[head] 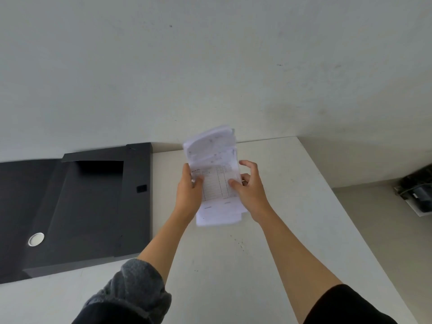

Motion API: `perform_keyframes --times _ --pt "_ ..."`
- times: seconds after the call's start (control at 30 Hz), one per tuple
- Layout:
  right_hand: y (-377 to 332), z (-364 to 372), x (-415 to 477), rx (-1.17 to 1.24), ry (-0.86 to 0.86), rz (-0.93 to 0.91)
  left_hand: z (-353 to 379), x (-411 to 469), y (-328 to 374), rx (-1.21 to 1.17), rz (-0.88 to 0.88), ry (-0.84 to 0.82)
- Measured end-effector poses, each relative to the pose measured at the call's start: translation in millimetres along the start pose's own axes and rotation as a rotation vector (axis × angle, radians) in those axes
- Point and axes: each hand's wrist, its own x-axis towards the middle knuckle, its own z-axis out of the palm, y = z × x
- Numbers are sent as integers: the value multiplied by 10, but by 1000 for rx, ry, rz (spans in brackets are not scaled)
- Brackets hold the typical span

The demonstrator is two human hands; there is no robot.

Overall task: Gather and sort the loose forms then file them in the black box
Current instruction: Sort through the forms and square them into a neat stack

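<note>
The white table (268, 253) fills the lower frame; the black box (77, 206) lies open at left; the stack of forms (217, 183) is at centre, gripped by the left hand (190, 190) while the right hand (249, 185) pinches its edge, fingers loosely curled; squaring the edges before filing would help.

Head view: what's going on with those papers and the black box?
A person holds a stack of forms upright over the white table, gripping it with the left hand on one edge and the right hand on the other, as if squaring it up. The top sheets curl away from the camera. The black box lies open on the table to the left, with no papers visible in it yet.
</note>
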Motion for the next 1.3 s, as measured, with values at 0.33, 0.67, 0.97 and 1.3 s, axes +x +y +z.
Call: perform_keyframes --times 0.33,0.67,0.97,1.3 --pt "11 39 -10 -58 -150 -35 -60 22 63 -148 -45 -123" --pt "-25 -5 37 1 -198 -49 -56 24 69 -211 -44 -214" --pt "-104 21 36 -72 57 -179 -29 41 184 8 154 -117" --pt "77 87 59 -120 2 -97 11 34 -29 36 88 -135"
